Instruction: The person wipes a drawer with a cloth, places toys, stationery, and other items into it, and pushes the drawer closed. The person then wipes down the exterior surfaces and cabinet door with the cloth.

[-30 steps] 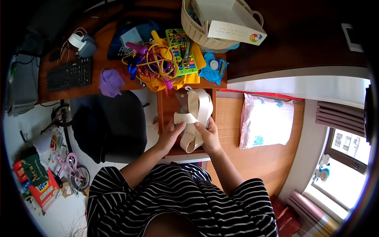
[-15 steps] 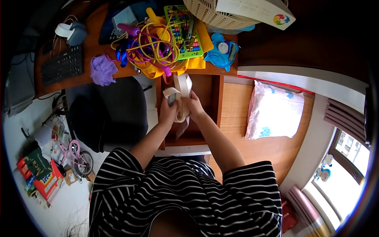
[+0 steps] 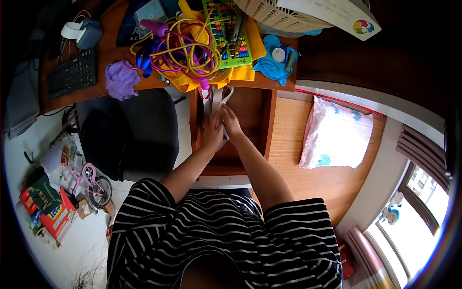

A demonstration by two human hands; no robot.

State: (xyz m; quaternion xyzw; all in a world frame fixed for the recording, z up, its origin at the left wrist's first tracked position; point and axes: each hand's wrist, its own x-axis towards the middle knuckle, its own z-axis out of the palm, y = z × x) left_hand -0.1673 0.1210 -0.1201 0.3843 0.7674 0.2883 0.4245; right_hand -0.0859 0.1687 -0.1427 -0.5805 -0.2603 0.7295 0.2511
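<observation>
Both my hands are together inside the open wooden drawer (image 3: 236,166), near its left side. My left hand (image 3: 213,132) is wrapped on a cream strap (image 3: 218,98), which extends beyond my fingers toward the desk edge. My right hand (image 3: 231,121) presses against the same strap and touches my left hand, its fingers close together. A loop of the strap curves to the right above my fingers. Something greyish lies beside the strap, partly hidden by my hands.
On the desk (image 3: 108,38) are a tangled jump rope (image 3: 192,53), a green abacus (image 3: 236,61), a blue toy (image 3: 274,70), a purple cloth (image 3: 121,80), a keyboard (image 3: 72,74) and a basket (image 3: 274,19). A black chair (image 3: 144,135) stands left, a pillow (image 3: 337,135) right.
My hands have moved deeper into the drawer and closer together. The strap, earlier spread in wide loops, is now gathered and lowered at the drawer's left side. The view has shifted too.
</observation>
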